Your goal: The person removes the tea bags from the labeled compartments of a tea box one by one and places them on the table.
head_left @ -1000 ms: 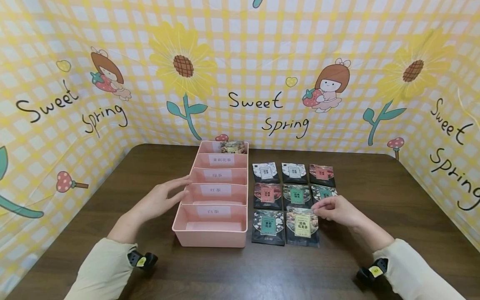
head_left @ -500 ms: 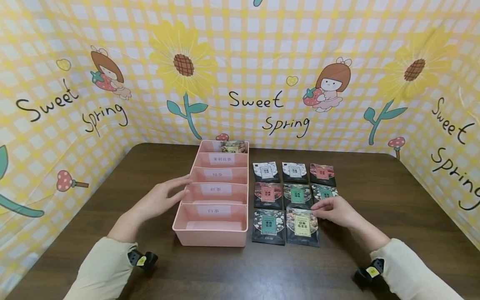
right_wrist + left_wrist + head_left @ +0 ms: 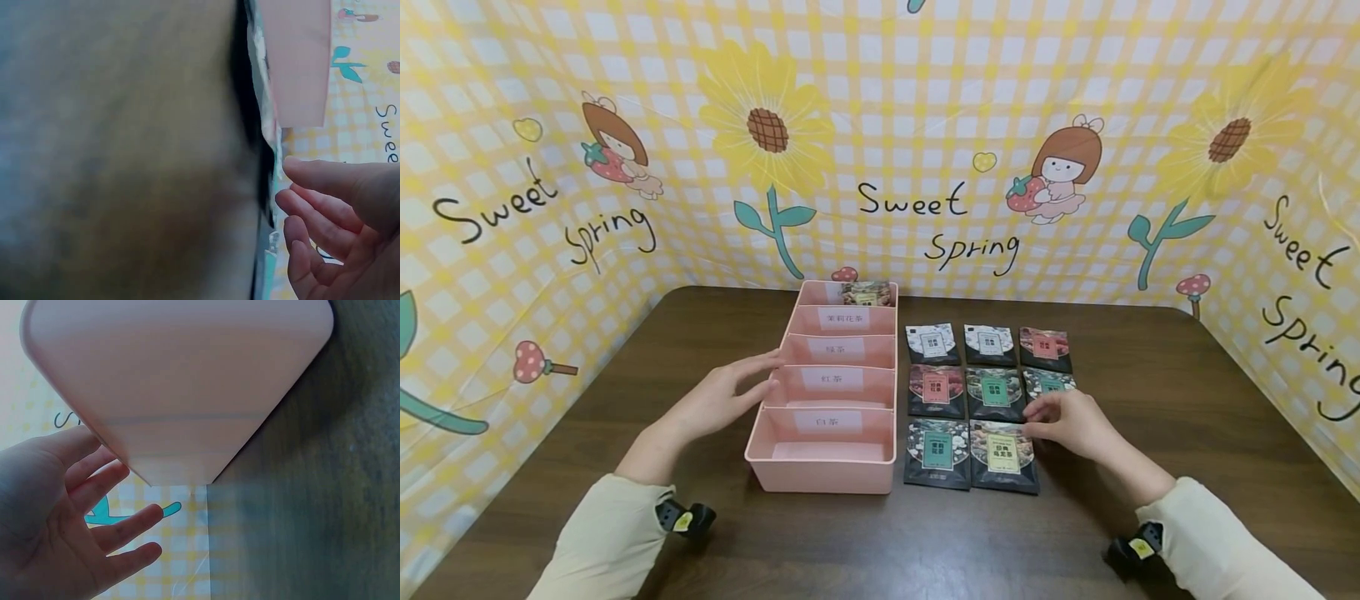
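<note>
A long pink divided box [image 3: 820,477] with paper labels on its compartments stands on the table. My left hand [image 3: 718,400] rests its fingertips at the box's left rim; in the left wrist view the lower fingers [image 3: 128,531] are spread and hold nothing. Just right of the box, several tea sachets lie in rows. My right hand [image 3: 1071,423] has its fingertips at the upper right corner of the yellow-labelled tea sachet [image 3: 1004,458], which lies flat in the nearest row. In the right wrist view, a gap shows between thumb [image 3: 312,174] and forefinger.
Beside the yellow-labelled sachet lies a teal-labelled sachet [image 3: 937,454]. Red [image 3: 936,390], green [image 3: 995,392] and white-labelled sachets [image 3: 930,343] fill the rows behind. Another sachet [image 3: 867,294] sits in the box's farthest compartment. A checked cloth [image 3: 880,125] surrounds the brown table [image 3: 880,550].
The yellow-labelled sachet has shifted slightly left, against the teal-labelled one, and its upper edge has come down. My right hand's fingers have loosened from its corner. The left hand stays put.
</note>
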Demonstrator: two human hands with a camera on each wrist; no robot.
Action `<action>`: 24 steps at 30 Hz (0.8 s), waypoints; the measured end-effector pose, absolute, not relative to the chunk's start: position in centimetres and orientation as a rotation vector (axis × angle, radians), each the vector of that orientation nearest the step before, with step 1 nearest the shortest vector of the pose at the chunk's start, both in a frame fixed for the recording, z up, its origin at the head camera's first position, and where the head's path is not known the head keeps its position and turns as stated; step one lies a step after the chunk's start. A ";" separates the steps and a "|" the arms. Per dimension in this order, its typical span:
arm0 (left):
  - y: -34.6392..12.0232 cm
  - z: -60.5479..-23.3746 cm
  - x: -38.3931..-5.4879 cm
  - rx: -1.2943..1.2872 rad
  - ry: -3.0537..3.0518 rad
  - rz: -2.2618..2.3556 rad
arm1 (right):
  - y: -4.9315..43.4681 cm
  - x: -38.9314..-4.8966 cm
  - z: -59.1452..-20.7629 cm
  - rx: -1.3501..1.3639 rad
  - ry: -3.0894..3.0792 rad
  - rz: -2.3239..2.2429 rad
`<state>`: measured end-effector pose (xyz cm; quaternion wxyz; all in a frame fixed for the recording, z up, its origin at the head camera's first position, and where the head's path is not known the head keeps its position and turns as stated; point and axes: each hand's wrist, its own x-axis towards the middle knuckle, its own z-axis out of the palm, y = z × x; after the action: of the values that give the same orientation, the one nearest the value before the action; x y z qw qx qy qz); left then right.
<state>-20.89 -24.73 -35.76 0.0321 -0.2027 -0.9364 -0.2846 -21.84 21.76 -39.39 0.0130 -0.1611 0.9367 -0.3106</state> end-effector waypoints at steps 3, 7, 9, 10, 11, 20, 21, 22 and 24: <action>-24.7 -35.7 -20.8 -0.626 -2.883 -0.878 | 21.7 -22.1 -38.8 -0.520 2.930 -0.965; -24.6 -35.7 -20.8 -0.629 -2.879 -0.879 | 21.3 -22.6 -37.7 -0.544 2.940 -0.968; -24.6 -35.7 -20.8 -0.632 -2.876 -0.877 | 20.8 -22.9 -37.0 -0.571 2.950 -0.969; -24.7 -35.7 -20.8 -0.632 -2.875 -0.873 | 20.5 -23.1 -36.7 -0.594 2.955 -0.972; -24.7 -35.7 -20.8 -0.633 -2.874 -0.869 | 20.2 -23.3 -36.4 -0.620 2.963 -0.975; -24.7 -35.8 -20.9 -0.626 -2.871 -0.872 | 16.7 -26.2 -33.6 -0.748 2.967 -1.024; -24.7 -35.8 -20.9 -0.626 -2.870 -0.875 | 16.3 -26.5 -33.4 -0.749 2.969 -1.019; -24.7 -35.8 -20.9 -0.628 -2.870 -0.877 | 15.9 -26.9 -33.2 -0.754 2.976 -1.014; -24.7 -35.8 -20.9 -0.631 -2.869 -0.880 | 15.0 -27.6 -32.8 -0.778 2.982 -1.005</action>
<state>-20.91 -24.68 -35.81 0.0376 -0.2055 -0.9349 -0.2868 -27.56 15.04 -32.83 -0.0501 -0.2396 0.9189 -0.3095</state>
